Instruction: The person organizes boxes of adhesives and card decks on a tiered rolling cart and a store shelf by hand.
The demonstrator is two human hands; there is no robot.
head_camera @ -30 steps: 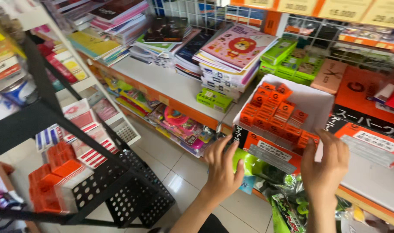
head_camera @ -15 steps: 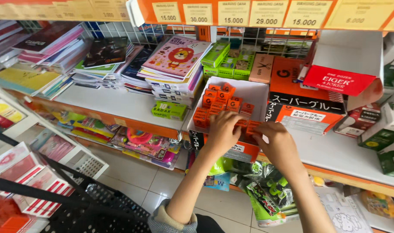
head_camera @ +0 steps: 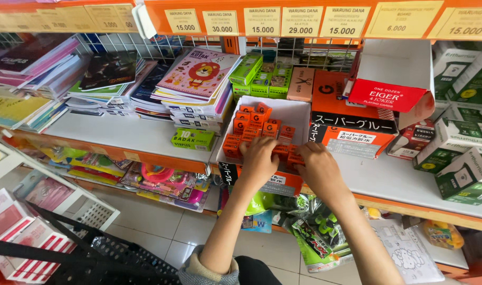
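An open white carton [head_camera: 296, 113] on the shop shelf holds several small orange boxes [head_camera: 254, 124]. Both hands rest inside its front part. My left hand [head_camera: 258, 158] lies palm down on the orange boxes at the front left. Beside it, my right hand [head_camera: 317, 166] covers the boxes at the front right, fingers bent over them. Whether either hand actually grips a box is hidden under the palms.
Stacked notebooks [head_camera: 196, 79] and a green staples box [head_camera: 193, 139] lie left of the carton. An orange glue carton [head_camera: 352, 129] and a red card box [head_camera: 394, 95] stand to the right, green-white boxes [head_camera: 462, 153] beyond. A black wire basket [head_camera: 87, 258] sits low left.
Both hands have moved up from the carton's front edge onto the orange boxes inside it. The view has swung left and closer to the shelf.
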